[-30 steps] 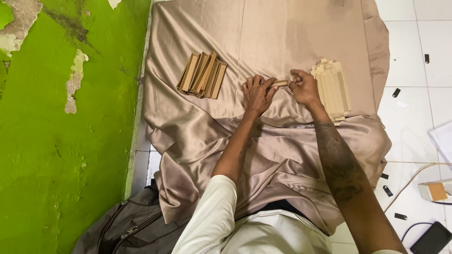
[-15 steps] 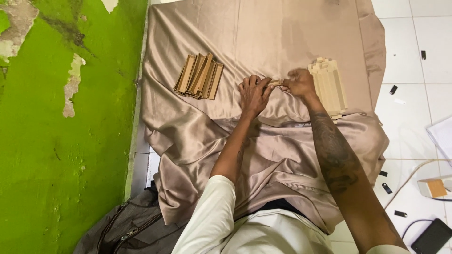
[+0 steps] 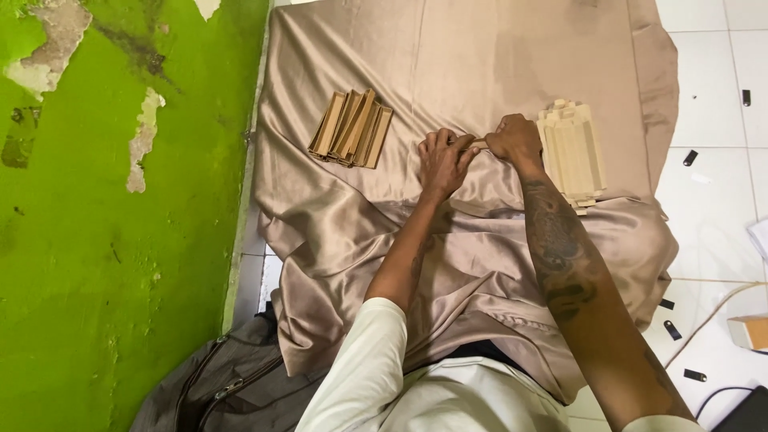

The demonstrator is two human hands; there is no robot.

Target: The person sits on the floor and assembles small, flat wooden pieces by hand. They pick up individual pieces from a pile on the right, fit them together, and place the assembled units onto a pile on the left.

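Far left: green wall with peeling paint; grey bag on floor at its foot

Centre: beige satin cloth spread flat, draped over lap. Left on cloth: stack of tan folded cardboard pieces, fanned, lying well apart from hands

Left hand: fingers curled, closed on left end of small tan piece

Right hand: closed in pinch on right end of same piece, held just above cloth between both hands

Right of right hand: pale cream flat pieces, neatly stacked, just beside wrist

Far right: white tiled floor with small black bits, small box, contents not visible
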